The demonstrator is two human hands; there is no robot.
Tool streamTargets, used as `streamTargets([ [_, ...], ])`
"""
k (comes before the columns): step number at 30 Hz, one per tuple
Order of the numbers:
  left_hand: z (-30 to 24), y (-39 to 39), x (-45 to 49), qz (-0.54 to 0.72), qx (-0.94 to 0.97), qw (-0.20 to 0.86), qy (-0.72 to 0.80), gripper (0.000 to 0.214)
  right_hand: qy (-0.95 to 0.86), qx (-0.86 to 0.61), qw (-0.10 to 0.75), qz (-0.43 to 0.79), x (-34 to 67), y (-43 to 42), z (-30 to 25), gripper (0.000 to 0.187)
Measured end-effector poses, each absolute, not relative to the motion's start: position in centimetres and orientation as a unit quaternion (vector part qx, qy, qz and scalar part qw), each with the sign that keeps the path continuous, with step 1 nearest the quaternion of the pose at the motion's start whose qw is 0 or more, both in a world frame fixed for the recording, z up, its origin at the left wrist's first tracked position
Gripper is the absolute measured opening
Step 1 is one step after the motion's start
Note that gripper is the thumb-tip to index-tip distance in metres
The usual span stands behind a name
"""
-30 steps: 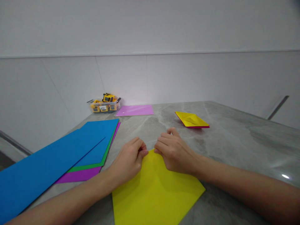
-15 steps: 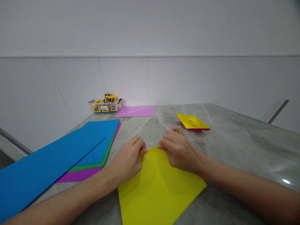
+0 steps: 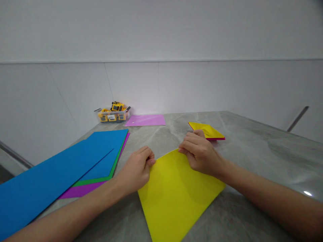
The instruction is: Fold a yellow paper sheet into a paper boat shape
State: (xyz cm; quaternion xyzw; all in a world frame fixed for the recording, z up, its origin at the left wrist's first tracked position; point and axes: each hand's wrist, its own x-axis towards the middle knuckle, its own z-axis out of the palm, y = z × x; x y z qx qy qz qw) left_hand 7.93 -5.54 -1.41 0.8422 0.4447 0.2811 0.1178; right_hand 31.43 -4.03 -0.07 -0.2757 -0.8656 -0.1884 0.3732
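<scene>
A yellow sheet of paper (image 3: 179, 195) lies in front of me, its near part cut off by the bottom of the view. My left hand (image 3: 140, 168) is closed in a pinch on the sheet's far left edge. Along the same far edge, my right hand (image 3: 200, 151) pinches the paper farther to the right. The edge between the two hands slants up to the right. Just behind my right hand sits a folded yellow and red paper piece (image 3: 212, 132), partly covered by the fingers.
Blue sheets (image 3: 101, 148) overlap green (image 3: 111, 171) and purple sheets (image 3: 83, 191) at the left. Near the wall stand a clear bin (image 3: 112, 117) of yellow toy vehicles and a pink sheet (image 3: 148, 120). All rest on a grey marbled table (image 3: 257, 158).
My right hand has moved up and right along with the paper's edge, widening the gap between my hands. The yellow sheet has turned and shifted slightly right.
</scene>
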Motion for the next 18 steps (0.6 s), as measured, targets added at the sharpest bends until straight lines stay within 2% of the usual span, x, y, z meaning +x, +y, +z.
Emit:
streamTargets([
  [18, -0.9, -5.4, 7.3, 0.291, 0.824, 0.118, 0.471, 0.014, -0.851, -0.297, 0.398, -0.17, 33.4, -3.2, 0.4, 0.018],
])
